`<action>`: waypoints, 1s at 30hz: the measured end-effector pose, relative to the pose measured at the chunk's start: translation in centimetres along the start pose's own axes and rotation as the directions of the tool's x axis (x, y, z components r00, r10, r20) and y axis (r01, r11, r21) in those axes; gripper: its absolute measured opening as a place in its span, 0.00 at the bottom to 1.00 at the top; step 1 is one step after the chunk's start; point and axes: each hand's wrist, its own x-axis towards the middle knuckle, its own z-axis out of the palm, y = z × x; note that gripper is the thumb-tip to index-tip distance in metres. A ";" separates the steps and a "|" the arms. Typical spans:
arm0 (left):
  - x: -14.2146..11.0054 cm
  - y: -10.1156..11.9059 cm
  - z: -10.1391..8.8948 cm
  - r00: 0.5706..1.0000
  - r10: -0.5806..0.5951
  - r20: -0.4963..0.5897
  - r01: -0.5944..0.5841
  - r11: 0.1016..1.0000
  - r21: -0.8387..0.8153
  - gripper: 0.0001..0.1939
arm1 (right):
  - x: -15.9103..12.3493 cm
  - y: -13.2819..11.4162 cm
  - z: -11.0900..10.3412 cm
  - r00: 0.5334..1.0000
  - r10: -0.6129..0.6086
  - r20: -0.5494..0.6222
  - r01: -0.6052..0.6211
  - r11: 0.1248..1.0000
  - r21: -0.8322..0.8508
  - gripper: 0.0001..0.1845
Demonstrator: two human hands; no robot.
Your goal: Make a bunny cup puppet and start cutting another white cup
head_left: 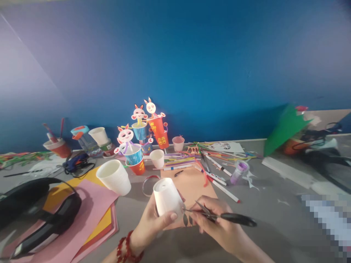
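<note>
My left hand (155,219) is wrapped round a white cup (168,197), which is tilted with its base up and toward the back. In my right hand (212,219) is a pair of black-handled scissors (238,218), with the blades parted and pointing left at the cup's side. One blade tip is close to the cup wall; whether it touches I cannot tell. Two small dark leaf-shaped pieces (188,220) show just below the blades, by my right fingertips. Beneath both hands lies a sheet of orange-brown paper (192,182) on the grey table.
Left of the hands lie a stack of white cups (113,177), coloured paper sheets (95,208) and black headphones (55,215). Rabbit-faced cup figures (131,153) stand behind. Markers (225,190), a purple-topped jar (240,171) and a green sheet (282,129) are to the right.
</note>
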 end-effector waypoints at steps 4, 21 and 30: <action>-0.3 0.2 0.2 0.976 0.217 0.026 -0.217 0.949 0.230 0.27 | 0.5 0.4 0.8 0.973 0.226 0.038 -0.224 0.899 0.377 0.22; -0.8 -0.2 0.5 0.908 0.418 0.005 -0.368 0.794 0.484 0.29 | 0.4 0.6 2.2 0.961 0.275 -0.029 -0.193 0.741 0.644 0.23; -0.2 0.2 0.8 0.974 0.224 -0.016 -0.215 0.949 0.231 0.25 | 0.3 0.2 1.8 0.974 0.222 -0.046 -0.174 0.862 0.475 0.25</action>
